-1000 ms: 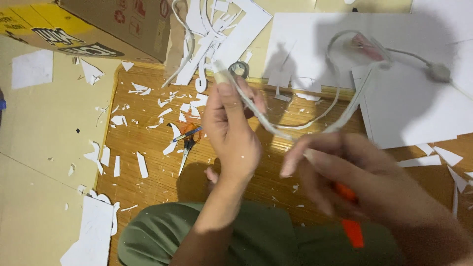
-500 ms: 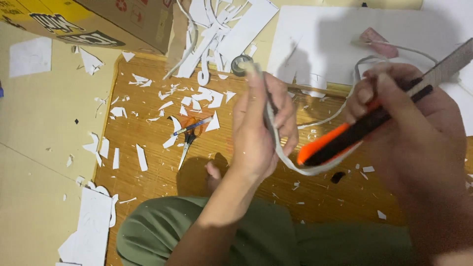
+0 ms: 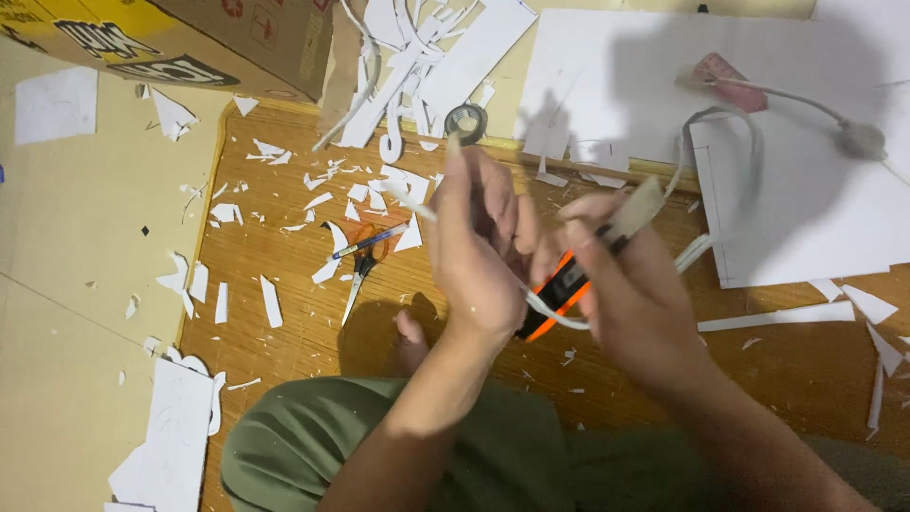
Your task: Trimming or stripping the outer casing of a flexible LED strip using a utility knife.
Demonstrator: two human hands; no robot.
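My left hand (image 3: 474, 251) is raised over the wooden mat and pinches a long, thin white strip (image 3: 730, 156) that loops off to the right over the white sheets. My right hand (image 3: 630, 284) grips an orange and black utility knife (image 3: 555, 294), its blade end pointing up by the strip. The two hands are close together, almost touching. Below them lies my green-trousered leg (image 3: 379, 446).
Scissors with orange handles (image 3: 360, 270) and a blue pen (image 3: 365, 244) lie on the mat among several white scraps. A tape roll (image 3: 465, 120) sits at the mat's far edge. Large white sheets (image 3: 806, 209) lie right, a cardboard box (image 3: 190, 38) top left.
My right hand has come down and left with the knife, closing on the left hand. The strip's loop has shifted right. One second ago the right hand was lower and blurred.
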